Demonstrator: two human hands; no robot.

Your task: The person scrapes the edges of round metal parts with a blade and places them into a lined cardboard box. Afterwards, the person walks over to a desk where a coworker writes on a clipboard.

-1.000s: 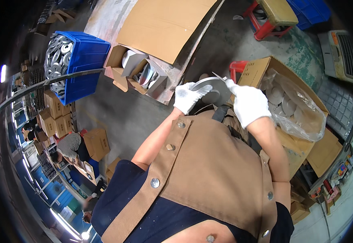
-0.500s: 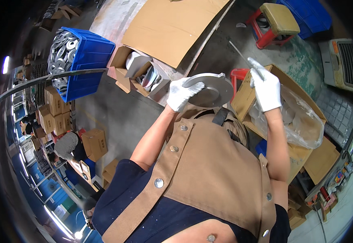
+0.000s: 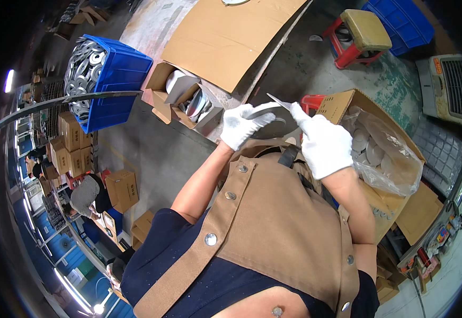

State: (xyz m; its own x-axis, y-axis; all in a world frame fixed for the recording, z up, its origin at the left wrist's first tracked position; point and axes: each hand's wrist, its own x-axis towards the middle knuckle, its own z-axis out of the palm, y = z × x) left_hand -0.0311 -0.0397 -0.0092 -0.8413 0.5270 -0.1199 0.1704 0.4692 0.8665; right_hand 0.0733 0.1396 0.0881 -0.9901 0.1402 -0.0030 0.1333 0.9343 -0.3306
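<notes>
My gloved left hand (image 3: 239, 127) is closed on the edge of a round grey metal disc (image 3: 286, 125), which is tilted in front of my apron. My gloved right hand (image 3: 323, 143) is shut on a slim metal file (image 3: 277, 100). The file's pointed end sticks out past the disc's rim, and the rest is hidden by my fingers. File and disc overlap at the rim; whether they touch I cannot tell. Beside my right hand stands a cardboard box (image 3: 342, 103), lined with a clear plastic bag (image 3: 398, 159) over several round discs.
A cardboard sheet (image 3: 231, 42) covers the table ahead. Small open boxes (image 3: 203, 108) with discs stand at its near corner. Left is a blue crate (image 3: 120, 79) full of metal rings. A stool (image 3: 367, 29) stands far right; a person (image 3: 87, 196) works at the left.
My right hand has come left and down, bringing the file from the air to the disc's rim. The disc has turned and tilted in my left hand.
</notes>
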